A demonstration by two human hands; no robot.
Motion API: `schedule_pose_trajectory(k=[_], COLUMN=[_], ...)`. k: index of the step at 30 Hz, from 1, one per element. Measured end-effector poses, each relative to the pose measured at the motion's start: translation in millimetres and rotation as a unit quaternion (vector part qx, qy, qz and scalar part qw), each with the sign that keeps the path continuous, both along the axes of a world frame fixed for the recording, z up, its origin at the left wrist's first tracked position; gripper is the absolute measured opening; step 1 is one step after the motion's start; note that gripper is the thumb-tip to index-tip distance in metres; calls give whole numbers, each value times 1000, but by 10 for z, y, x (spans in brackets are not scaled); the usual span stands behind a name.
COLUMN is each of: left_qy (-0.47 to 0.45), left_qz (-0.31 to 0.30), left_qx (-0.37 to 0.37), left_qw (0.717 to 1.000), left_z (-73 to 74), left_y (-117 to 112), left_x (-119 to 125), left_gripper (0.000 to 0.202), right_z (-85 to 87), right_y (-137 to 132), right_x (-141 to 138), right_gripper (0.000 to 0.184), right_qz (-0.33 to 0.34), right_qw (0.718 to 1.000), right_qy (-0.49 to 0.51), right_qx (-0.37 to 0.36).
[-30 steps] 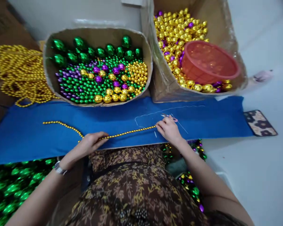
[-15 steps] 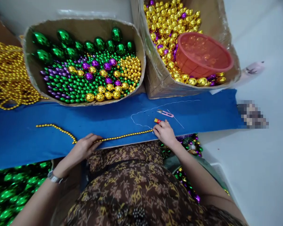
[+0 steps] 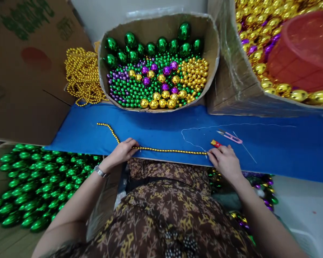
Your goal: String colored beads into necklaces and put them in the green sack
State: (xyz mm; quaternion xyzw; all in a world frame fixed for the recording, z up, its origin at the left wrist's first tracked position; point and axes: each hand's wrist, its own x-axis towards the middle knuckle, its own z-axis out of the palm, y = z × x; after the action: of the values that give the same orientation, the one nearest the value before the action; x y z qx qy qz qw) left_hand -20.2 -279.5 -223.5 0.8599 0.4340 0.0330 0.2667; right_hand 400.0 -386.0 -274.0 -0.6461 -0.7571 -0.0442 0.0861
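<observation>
So, left hand [image 3: 122,152] and right hand [image 3: 226,161] each pinch the strand of small gold beads [image 3: 167,150]. That holds it straight on the blue-cloth bench [image 3: 156,130].

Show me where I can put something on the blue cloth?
Bare blue cloth lies right of the pink thread snips, below the big cardboard box. Another patch sits left of the gold bead string. It is crowded by the right hand: snips, white thread.

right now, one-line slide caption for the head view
Left hand and right hand hold a gold bead strand straight on blue cloth
</observation>
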Motion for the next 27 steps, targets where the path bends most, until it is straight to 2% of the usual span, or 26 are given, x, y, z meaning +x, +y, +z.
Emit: schedule_pose_trajectory(k=[11,20,27], left_qy=[46,74,139], left_qz=[-13,2,-11], left_qx=[32,37,63], left_qw=[998,997,988], left_z=[-72,-18,-31], left_y=[13,6,0], left_x=[9,72,105], left_gripper=[17,18,23], right_z=[-14,-40,40], right_y=[8,6,15], right_x=[4,9,-52], right_gripper=[32,33,31], right_qz=[0,-1,-15], right_qw=[1000,1000,1000], right_qy=[-11,-8,-2], right_qx=[7,12,-3])
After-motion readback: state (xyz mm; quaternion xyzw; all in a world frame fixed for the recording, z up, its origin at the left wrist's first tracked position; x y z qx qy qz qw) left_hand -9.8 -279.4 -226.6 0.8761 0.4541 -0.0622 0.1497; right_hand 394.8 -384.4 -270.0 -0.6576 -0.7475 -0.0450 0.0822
